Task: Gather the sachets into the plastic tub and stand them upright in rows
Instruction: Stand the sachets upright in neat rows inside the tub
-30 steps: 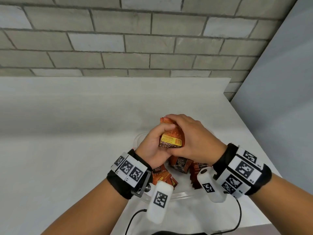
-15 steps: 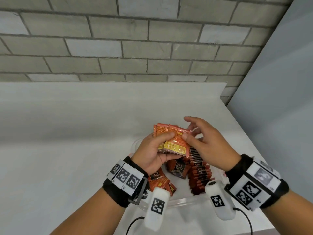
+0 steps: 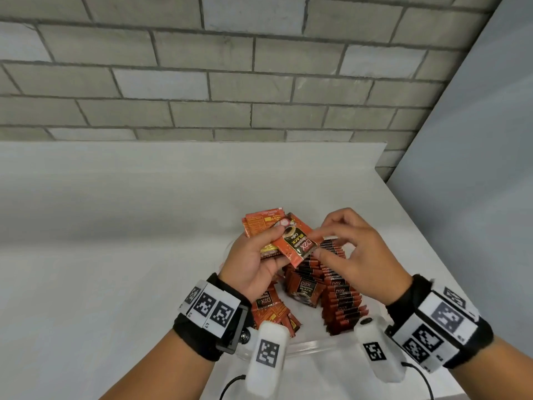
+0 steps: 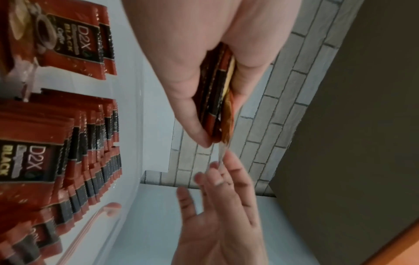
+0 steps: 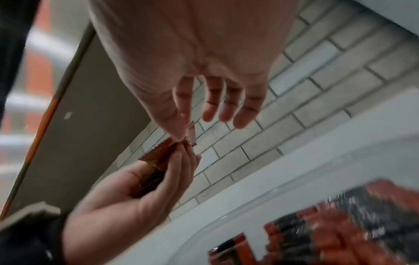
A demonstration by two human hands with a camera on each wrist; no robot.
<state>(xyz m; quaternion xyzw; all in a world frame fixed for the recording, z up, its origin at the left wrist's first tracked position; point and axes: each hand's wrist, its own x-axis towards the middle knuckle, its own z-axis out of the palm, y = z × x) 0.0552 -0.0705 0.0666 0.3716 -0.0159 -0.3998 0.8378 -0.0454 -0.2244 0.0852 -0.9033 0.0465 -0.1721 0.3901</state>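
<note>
Head looks down; wrist cameras face fingers closely.

I see a white table (image 3: 115, 255) running back to a grey brick wall (image 3: 230, 67). On the right a plain grey panel (image 3: 476, 168) stands beside the table's edge. Black cables (image 3: 230, 383) trail over the table's near edge.

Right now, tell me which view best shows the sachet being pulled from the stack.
The head view: the sachet faces the camera, print readable, pinched by the right hand. The left wrist view shows only a blurred edge of it; the right wrist view shows only a corner at the fingertips.
</note>
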